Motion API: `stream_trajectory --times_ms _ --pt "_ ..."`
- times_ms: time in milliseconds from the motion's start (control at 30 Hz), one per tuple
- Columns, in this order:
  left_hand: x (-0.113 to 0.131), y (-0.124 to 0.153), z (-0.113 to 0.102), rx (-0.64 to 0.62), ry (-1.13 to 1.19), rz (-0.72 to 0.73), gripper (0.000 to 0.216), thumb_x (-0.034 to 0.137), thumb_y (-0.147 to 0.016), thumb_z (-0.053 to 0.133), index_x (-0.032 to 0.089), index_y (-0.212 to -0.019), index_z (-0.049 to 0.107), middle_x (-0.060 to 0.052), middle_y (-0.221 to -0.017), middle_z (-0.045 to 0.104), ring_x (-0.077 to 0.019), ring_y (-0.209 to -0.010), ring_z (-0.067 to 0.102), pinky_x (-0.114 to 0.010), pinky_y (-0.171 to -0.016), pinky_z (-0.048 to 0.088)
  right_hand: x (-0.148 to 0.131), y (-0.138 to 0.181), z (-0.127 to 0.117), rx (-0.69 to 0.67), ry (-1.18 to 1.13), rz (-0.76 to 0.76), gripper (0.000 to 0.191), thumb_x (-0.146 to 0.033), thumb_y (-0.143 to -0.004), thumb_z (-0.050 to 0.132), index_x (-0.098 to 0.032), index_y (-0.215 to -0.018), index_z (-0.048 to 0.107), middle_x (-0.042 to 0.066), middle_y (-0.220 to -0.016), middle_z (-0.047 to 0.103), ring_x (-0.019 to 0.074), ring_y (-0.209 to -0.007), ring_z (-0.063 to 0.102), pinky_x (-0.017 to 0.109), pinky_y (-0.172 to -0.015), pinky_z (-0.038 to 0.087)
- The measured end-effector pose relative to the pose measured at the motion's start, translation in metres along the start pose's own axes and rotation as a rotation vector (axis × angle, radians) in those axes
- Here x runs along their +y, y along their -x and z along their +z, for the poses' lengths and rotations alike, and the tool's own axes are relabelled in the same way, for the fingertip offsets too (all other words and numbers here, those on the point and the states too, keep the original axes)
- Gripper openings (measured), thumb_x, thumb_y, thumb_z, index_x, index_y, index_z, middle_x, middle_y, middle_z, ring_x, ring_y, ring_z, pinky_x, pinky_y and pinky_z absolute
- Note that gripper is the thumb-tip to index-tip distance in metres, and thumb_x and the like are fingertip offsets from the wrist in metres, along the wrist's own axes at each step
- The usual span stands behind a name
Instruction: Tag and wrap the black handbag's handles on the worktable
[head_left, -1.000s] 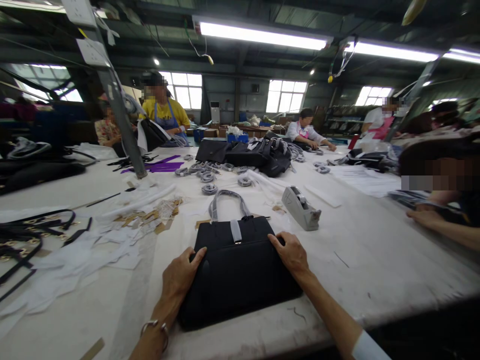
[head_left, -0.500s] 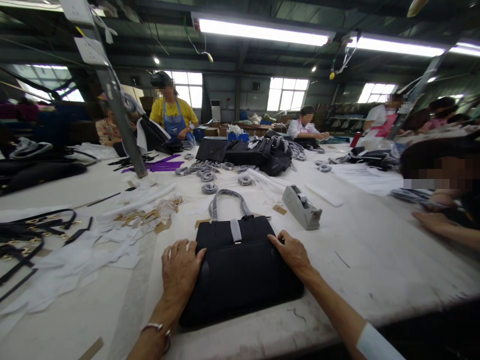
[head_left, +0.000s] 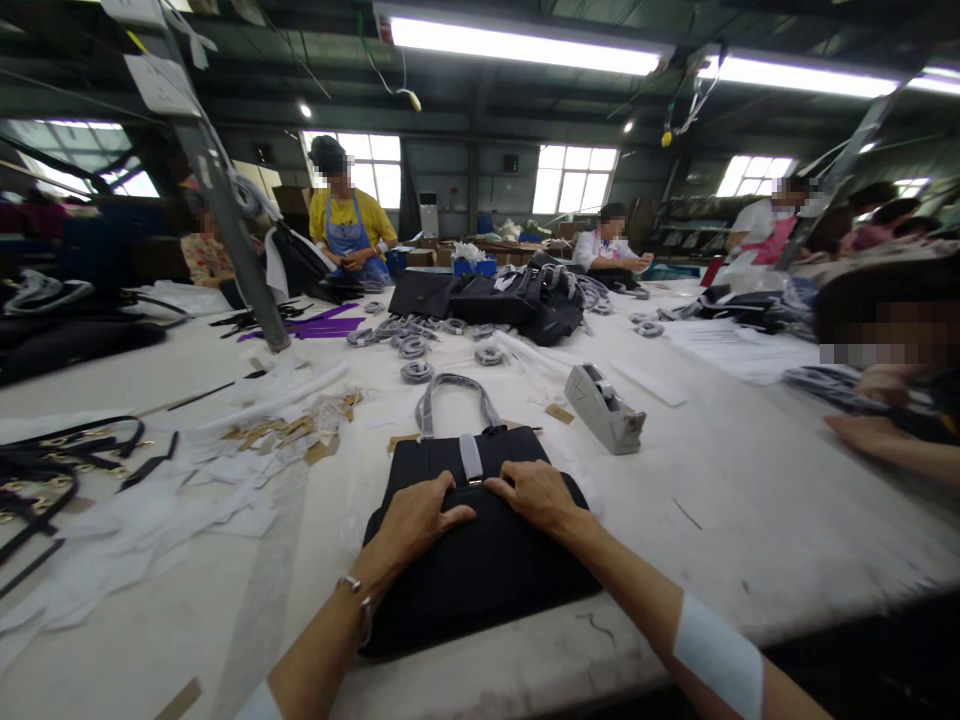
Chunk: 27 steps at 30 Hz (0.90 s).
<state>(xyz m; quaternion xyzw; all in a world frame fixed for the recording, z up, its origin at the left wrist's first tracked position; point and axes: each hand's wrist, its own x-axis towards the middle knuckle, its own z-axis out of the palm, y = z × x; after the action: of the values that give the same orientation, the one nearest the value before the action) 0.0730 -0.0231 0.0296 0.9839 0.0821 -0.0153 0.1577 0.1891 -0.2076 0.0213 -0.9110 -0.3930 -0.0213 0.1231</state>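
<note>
A black handbag lies flat on the table before me. Its handle, wrapped in grey-white covering, points away from me. A pale-wrapped strap with a small metal clasp sits at the middle of the flap. On the left of this clasp, my left hand rests on the bag, thumb apart from the fingers. To the right of the clasp lies my right hand, its thumb and fingers spread against the flap. Both hands are open and touch the bag's surface; the undersides of the fingers are hidden.
A grey tape dispenser stands right of the handle. Wrapped coiled straps and a pile of black bags lie beyond. Left are paper scraps and black straps. A co-worker's hand is at the right.
Both my hands have moved inward from the bag's side edges to either side of the clasp. The bag has stayed in nearly the same place.
</note>
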Motion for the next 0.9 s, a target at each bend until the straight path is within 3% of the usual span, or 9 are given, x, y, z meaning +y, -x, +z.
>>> stream_trajectory --times_ms 233,500,733,900 --pt "0.004 -0.008 0.003 -0.045 0.064 0.009 0.032 0.052 -0.082 0.056 0.025 -0.098 0.053 -0.003 -0.092 0.069 -0.0233 -0.088 0.066 -0.027 -0.070 0.040 -0.033 -0.020 0.008 -0.167 -0.060 -0.071 0.051 -0.064 -0.090 0.038 -0.022 -0.094 0.068 0.008 -0.088 0.072 0.0234 -0.084 0.066 0.029 -0.071 0.039" --pt "0.001 -0.016 0.003 -0.115 -0.004 0.014 0.040 0.062 -0.080 0.053 0.024 -0.094 0.059 -0.005 -0.088 0.070 -0.0276 -0.087 0.067 -0.029 -0.068 0.042 -0.027 -0.025 0.010 -0.243 -0.063 -0.080 0.056 -0.069 -0.087 0.038 -0.023 -0.092 0.070 0.008 -0.084 0.072 0.0256 -0.081 0.067 0.029 -0.068 0.041" --pt "0.004 -0.016 -0.002 -0.130 0.030 0.037 0.037 0.059 -0.081 0.051 0.024 -0.090 0.061 -0.005 -0.089 0.071 -0.0269 -0.087 0.066 -0.029 -0.069 0.042 -0.026 -0.029 0.011 -0.273 -0.090 -0.082 0.051 -0.065 -0.088 0.042 -0.022 -0.086 0.069 0.008 -0.082 0.071 0.0233 -0.079 0.065 0.028 -0.066 0.040" --pt "-0.001 -0.016 -0.003 -0.152 0.069 0.033 0.042 0.060 -0.073 0.059 0.026 -0.099 0.062 -0.004 -0.097 0.070 -0.0282 -0.093 0.064 -0.030 -0.073 0.044 -0.011 -0.027 0.002 -0.340 -0.334 -0.120 0.038 -0.057 -0.079 0.061 -0.021 -0.085 0.068 0.001 -0.081 0.068 0.0173 -0.075 0.061 0.023 -0.062 0.038"
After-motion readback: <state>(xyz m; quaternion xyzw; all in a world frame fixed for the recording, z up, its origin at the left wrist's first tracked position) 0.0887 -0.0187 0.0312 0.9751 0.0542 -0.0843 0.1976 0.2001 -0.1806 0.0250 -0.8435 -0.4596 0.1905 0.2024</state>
